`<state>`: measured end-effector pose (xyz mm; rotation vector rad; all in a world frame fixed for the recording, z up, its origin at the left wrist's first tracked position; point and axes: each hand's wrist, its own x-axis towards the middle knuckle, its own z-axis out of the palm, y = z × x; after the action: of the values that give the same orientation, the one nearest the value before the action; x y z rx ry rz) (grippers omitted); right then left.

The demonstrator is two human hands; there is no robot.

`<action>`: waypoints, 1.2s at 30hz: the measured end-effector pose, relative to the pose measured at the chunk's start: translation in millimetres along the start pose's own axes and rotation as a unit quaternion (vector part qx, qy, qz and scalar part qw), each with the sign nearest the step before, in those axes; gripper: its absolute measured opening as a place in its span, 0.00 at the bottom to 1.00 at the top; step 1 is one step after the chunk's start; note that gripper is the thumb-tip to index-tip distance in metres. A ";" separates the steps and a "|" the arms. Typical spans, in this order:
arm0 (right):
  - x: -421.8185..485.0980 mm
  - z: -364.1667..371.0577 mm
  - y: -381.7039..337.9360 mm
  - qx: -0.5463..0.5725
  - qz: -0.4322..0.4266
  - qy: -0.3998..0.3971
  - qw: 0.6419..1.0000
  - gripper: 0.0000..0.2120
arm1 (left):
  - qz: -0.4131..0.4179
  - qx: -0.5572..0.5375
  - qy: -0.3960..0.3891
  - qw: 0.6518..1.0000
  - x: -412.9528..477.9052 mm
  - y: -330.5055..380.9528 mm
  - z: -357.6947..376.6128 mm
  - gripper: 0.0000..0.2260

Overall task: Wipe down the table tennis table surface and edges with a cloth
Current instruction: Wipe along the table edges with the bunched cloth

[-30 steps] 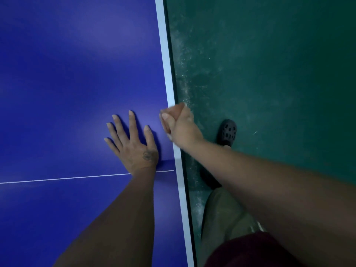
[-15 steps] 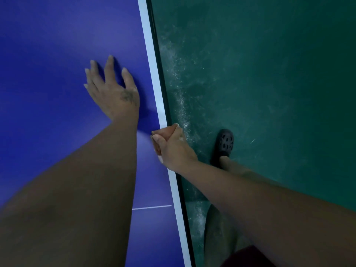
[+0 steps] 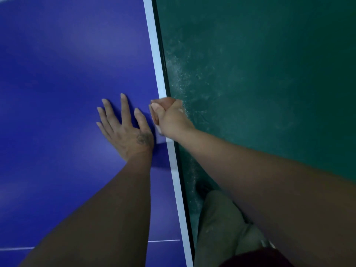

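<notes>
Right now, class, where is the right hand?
Head view, mid-frame: the right hand, gripping a mostly hidden cloth, sits on the table's white edge, just right of the left hand.

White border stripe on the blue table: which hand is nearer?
Right. Right hand is curled over the white border stripe; left hand lies flat on the blue tabletop beside it.

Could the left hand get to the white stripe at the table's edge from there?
Probably yes: the left hand lies flat on the blue table top beside the white stripe, nothing between; the right hand, curled over the edge, covers only one stretch.
</notes>
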<state>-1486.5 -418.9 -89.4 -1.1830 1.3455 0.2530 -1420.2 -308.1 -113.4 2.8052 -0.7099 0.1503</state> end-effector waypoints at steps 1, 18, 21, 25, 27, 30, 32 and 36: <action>8.8 -3.4 -11.7 0.006 0.000 0.001 1.000 0.35 | 0.001 -0.001 0.001 1.000 1.1 0.3 0.9 0.22; -2.4 -11.3 0.1 0.000 0.022 -0.028 0.999 0.38 | 0.002 -0.012 0.004 1.000 2.7 -0.2 2.2 0.22; 14.3 -15.8 -20.5 -0.004 0.019 -0.023 1.000 0.36 | 0.003 -0.018 0.013 1.000 3.4 0.1 1.8 0.22; 45.6 -24.6 -66.9 0.090 0.032 -0.037 0.995 0.31 | 0.007 -0.014 0.013 1.000 2.3 -0.2 0.8 0.22; 61.9 -35.0 -94.1 0.072 0.009 -0.035 0.997 0.31 | 0.009 -0.014 0.008 1.000 2.7 -0.6 0.1 0.22; 80.6 -56.1 -134.8 0.010 -0.028 -0.029 0.999 0.35 | 0.010 -0.013 0.000 1.000 3.0 0.2 -1.3 0.22; 85.8 -66.9 -156.7 -0.008 -0.038 -0.029 0.999 0.36 | 0.010 -0.010 -0.013 1.000 3.1 -2.4 -0.6 0.22; 77.3 -70.6 -163.1 -0.021 -0.061 0.003 0.998 0.28 | 0.007 0.002 -0.035 0.999 2.2 -3.5 -0.1 0.24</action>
<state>-1386.8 -581.7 -56.4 -1.2972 1.2726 0.1913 -1416.6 -306.2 -113.6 2.8225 -0.7458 0.0577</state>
